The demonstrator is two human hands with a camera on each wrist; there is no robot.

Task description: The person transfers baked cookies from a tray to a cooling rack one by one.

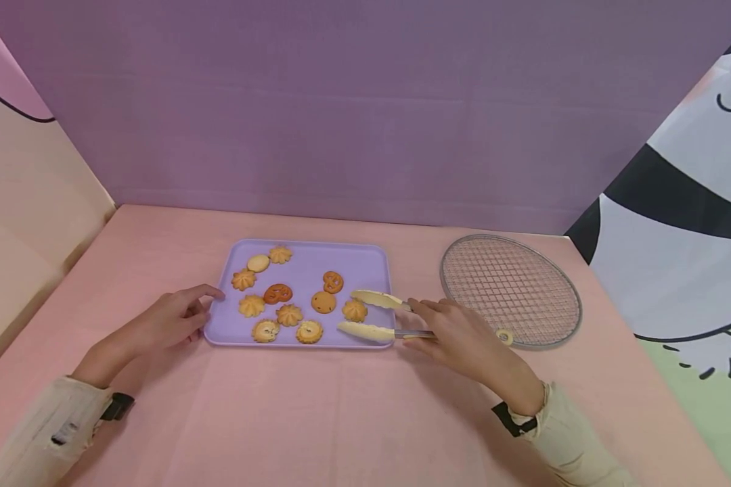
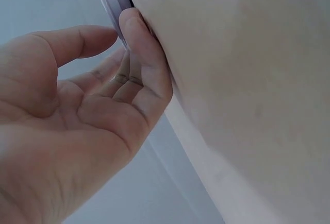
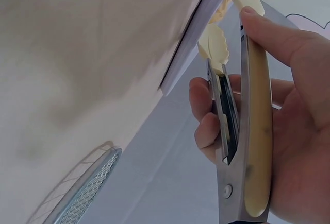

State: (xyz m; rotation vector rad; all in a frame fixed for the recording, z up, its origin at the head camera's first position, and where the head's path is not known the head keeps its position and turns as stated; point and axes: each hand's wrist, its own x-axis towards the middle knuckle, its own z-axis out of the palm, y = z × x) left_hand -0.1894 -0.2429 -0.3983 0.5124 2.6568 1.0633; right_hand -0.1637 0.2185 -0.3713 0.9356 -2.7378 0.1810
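Observation:
A lilac tray [image 1: 341, 253] holds several cookies and two pretzels, among them a pretzel [image 1: 277, 293] and a round cookie [image 1: 323, 302]. My left hand [image 1: 170, 318] pinches the tray's left rim; the left wrist view shows the rim [image 2: 112, 2] between thumb and finger. In my right hand [image 1: 459, 338] are metal tongs [image 3: 257, 131] with cream scalloped tips, gripped by their arms. Those tips are spread apart on either side of a flower-shaped cookie [image 1: 355, 310] near the tray's right end.
Right of the tray lies a round wire cooling rack [image 1: 512, 287], partly behind my right hand. A pink cloth [image 1: 280, 419] covers the table. A purple backdrop [image 1: 353, 122] rises along the far edge, with printed panels at both sides.

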